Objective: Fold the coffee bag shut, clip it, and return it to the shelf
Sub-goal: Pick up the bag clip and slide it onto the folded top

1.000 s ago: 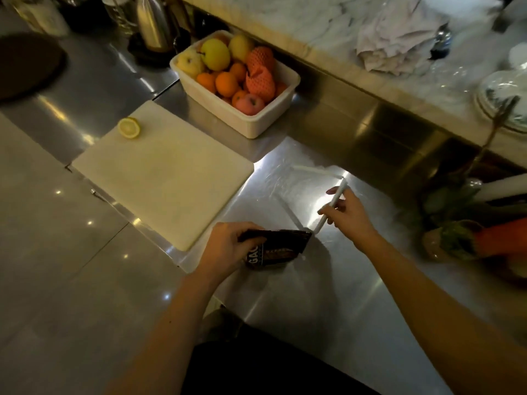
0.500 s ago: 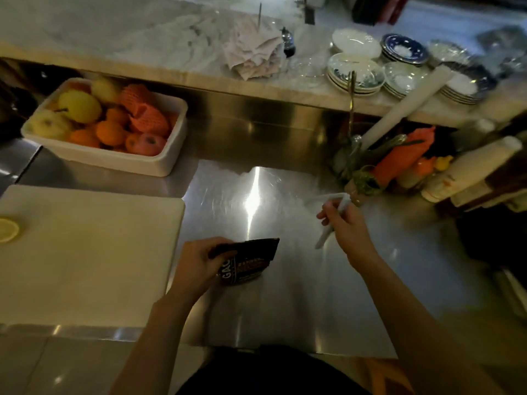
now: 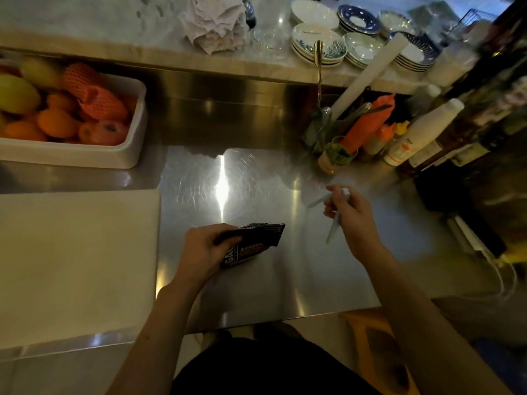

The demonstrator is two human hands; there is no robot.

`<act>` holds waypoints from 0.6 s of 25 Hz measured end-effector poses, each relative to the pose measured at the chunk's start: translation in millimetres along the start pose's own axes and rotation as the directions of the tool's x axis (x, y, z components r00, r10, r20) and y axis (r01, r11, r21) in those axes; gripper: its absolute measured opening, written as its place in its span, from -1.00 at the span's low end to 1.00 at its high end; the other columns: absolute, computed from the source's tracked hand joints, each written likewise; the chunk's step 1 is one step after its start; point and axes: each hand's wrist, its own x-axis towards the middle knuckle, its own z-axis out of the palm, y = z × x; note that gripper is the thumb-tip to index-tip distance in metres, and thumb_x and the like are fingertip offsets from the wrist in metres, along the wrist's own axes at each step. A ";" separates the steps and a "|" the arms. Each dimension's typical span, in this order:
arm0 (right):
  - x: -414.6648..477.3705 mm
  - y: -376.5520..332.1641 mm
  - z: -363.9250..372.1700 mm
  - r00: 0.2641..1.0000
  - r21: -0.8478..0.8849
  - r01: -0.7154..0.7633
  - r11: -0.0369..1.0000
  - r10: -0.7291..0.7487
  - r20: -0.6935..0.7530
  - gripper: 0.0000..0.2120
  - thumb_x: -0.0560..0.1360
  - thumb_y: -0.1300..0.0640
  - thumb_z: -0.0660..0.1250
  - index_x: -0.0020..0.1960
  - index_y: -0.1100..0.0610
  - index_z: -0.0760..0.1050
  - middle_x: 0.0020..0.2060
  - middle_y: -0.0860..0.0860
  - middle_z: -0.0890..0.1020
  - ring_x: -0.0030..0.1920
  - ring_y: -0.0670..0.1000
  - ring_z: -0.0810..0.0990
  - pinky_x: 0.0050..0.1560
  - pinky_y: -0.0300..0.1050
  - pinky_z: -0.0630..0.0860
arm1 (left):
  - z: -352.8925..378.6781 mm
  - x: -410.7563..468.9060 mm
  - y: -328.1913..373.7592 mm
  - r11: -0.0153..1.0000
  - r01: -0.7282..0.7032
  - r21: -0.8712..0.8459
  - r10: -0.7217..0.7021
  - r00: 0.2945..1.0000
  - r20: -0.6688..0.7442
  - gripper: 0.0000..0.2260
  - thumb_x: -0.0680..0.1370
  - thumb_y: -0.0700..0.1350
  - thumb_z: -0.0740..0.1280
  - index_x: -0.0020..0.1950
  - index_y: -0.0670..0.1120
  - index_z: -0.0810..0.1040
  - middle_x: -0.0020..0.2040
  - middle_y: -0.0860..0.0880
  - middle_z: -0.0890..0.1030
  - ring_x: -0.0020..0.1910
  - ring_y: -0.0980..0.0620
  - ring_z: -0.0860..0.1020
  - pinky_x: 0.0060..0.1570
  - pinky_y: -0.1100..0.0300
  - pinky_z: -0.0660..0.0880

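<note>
A small dark coffee bag [image 3: 256,240] with white lettering rests on the steel counter [image 3: 256,292], its top folded flat. My left hand [image 3: 205,249] grips the folded top from the left. To the right, my right hand [image 3: 352,220] holds a long white bag clip [image 3: 333,232], which appears swung apart into two arms. The clip is a hand's width to the right of the bag and does not touch it.
A white cutting board [image 3: 77,258] lies at the left. Behind it stands a white tub of fruit [image 3: 134,149]. Bottles and squeeze bottles [image 3: 422,132] crowd the right side. Stacked plates [image 3: 319,44] and a crumpled cloth [image 3: 214,24] sit on the marble ledge behind.
The camera view has swung right. My right hand with the clip has pulled away from the bag's right end to a spot farther right. My left hand has kept hold of the bag.
</note>
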 end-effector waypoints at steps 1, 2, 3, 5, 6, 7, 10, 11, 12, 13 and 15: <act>-0.1 0.4 -2.0 1.000 -0.023 0.023 0.999 -0.023 0.004 -0.73 0.62 0.03 0.19 0.13 0.15 0.59 -0.15 0.04 0.57 -0.07 0.06 0.54 0.08 0.03 0.54 | 3.1 0.4 0.1 1.000 -0.001 -0.002 0.001 1.000 -0.002 -0.86 0.42 -0.20 0.45 -0.04 -0.08 0.72 -0.15 -0.02 0.73 -0.12 0.07 0.69 0.04 0.05 0.61; -0.5 1.3 -3.3 0.999 -0.057 0.042 0.998 -0.042 -0.002 -0.72 0.61 0.00 0.21 0.13 0.11 0.61 -0.09 0.04 0.58 -0.02 0.05 0.54 0.11 0.01 0.51 | 6.0 1.7 0.8 1.000 -0.001 0.003 0.001 1.000 -0.005 -0.86 0.43 -0.21 0.45 -0.04 -0.08 0.72 -0.15 -0.02 0.73 -0.12 0.06 0.69 0.04 0.03 0.61; -1.1 4.0 -5.9 0.998 -0.096 0.059 0.994 -0.060 -0.011 -0.73 0.60 -0.03 0.22 0.12 0.07 0.62 -0.02 0.05 0.60 0.03 0.05 0.54 0.12 -0.01 0.49 | 11.0 1.3 2.4 1.000 0.003 0.008 -0.003 1.000 -0.011 -0.86 0.43 -0.23 0.46 -0.04 -0.08 0.72 -0.16 -0.01 0.73 -0.12 0.06 0.69 0.02 0.04 0.62; -3.0 9.9 -12.8 0.993 -0.182 0.107 0.978 -0.113 -0.028 -0.75 0.58 -0.04 0.25 0.11 0.02 0.63 0.05 0.10 0.61 0.08 0.07 0.54 0.14 -0.03 0.45 | 22.7 -1.5 8.3 1.000 0.007 0.016 -0.007 0.999 -0.032 -0.84 0.44 -0.27 0.46 -0.04 -0.06 0.72 -0.17 0.04 0.72 -0.13 0.10 0.69 0.01 0.09 0.62; -3.9 10.0 -16.1 0.992 -0.188 0.118 0.975 -0.125 -0.026 -0.77 0.57 -0.02 0.27 0.11 0.04 0.63 0.03 0.10 0.61 0.05 0.06 0.55 0.11 -0.03 0.46 | 27.7 -3.0 11.0 1.000 0.007 0.021 -0.007 0.999 -0.039 -0.83 0.44 -0.27 0.46 -0.04 -0.05 0.72 -0.18 0.08 0.71 -0.14 0.11 0.69 0.00 0.13 0.61; -4.6 8.0 -18.9 0.992 -0.157 0.115 0.981 -0.120 -0.025 -0.78 0.57 0.02 0.28 0.10 0.07 0.63 -0.02 0.10 0.62 -0.01 0.04 0.56 0.06 -0.03 0.48 | 32.2 -4.6 14.3 1.000 0.008 0.026 -0.007 0.999 -0.043 -0.82 0.44 -0.28 0.46 -0.04 -0.05 0.72 -0.18 0.11 0.70 -0.14 0.12 0.68 -0.01 0.15 0.61; -4.5 3.0 -32.1 0.997 0.013 0.075 0.997 -0.075 -0.015 -0.81 0.58 0.10 0.27 0.04 0.18 0.61 -0.28 0.05 0.55 -0.25 -0.03 0.52 -0.11 -0.06 0.50 | 42.8 -7.5 17.9 0.999 0.034 0.025 -0.032 0.998 -0.058 -0.82 0.43 -0.28 0.46 -0.05 -0.03 0.72 -0.22 0.22 0.69 -0.15 0.14 0.68 -0.02 0.19 0.61; -4.1 5.2 -37.4 0.998 0.076 0.054 0.996 -0.055 0.005 -0.81 0.59 0.13 0.26 0.04 0.20 0.60 -0.33 0.04 0.53 -0.29 -0.04 0.52 -0.14 -0.07 0.51 | 47.1 -8.6 18.9 0.999 0.046 0.019 -0.044 0.996 -0.073 -0.82 0.44 -0.28 0.46 -0.05 -0.03 0.72 -0.23 0.24 0.69 -0.15 0.14 0.68 -0.02 0.21 0.60; -4.8 9.2 -39.3 0.999 0.138 0.020 0.990 -0.026 0.042 -0.81 0.59 0.15 0.25 0.05 0.23 0.59 -0.37 0.03 0.53 -0.31 -0.04 0.54 -0.16 -0.09 0.53 | 49.6 -11.2 19.1 0.998 0.062 0.011 -0.061 0.994 -0.095 -0.82 0.44 -0.28 0.46 -0.05 -0.04 0.72 -0.22 0.22 0.70 -0.14 0.13 0.68 -0.02 0.21 0.60; -6.5 13.9 -38.6 0.997 0.188 -0.016 0.982 0.003 0.071 -0.80 0.60 0.16 0.24 0.06 0.25 0.58 -0.38 0.02 0.55 -0.31 -0.04 0.56 -0.17 -0.11 0.55 | 50.4 -12.7 18.6 0.997 0.073 0.002 -0.072 0.991 -0.112 -0.83 0.44 -0.29 0.46 -0.05 -0.06 0.72 -0.19 0.15 0.71 -0.14 0.11 0.69 -0.01 0.20 0.60; -8.6 20.6 -36.0 0.998 0.275 -0.052 0.960 0.039 0.054 -0.80 0.61 0.18 0.21 0.05 0.26 0.57 -0.42 -0.03 0.58 -0.30 -0.04 0.58 -0.15 -0.16 0.57 | 49.9 -14.8 16.8 0.996 0.083 -0.011 -0.084 0.987 -0.139 -0.83 0.45 -0.30 0.45 -0.04 -0.08 0.71 -0.16 -0.02 0.73 -0.13 0.07 0.69 0.00 0.19 0.60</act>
